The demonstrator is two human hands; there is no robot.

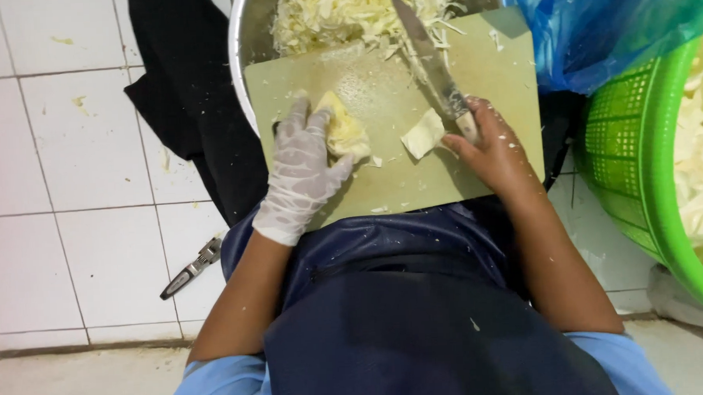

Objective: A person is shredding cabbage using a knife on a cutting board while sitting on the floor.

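My left hand [300, 172], in a thin clear glove, presses on a pale yellow cabbage chunk [348, 131] lying on the olive-green cutting board [386, 79]. My bare right hand [494, 150] grips the handle of a large knife [428, 58], whose blade points up and away toward the shredded cabbage [345, 15]. A small flat cabbage piece [423, 134] lies on the board just left of my right hand. The board rests over my lap and over the rim of a metal bowl.
The metal bowl [237, 46] holds the shreds beyond the board. A green plastic basket [639, 172] with cabbage pieces stands at right, a blue plastic bag [595, 25] above it. A small black-handled tool [192, 268] lies on the white tiled floor at left.
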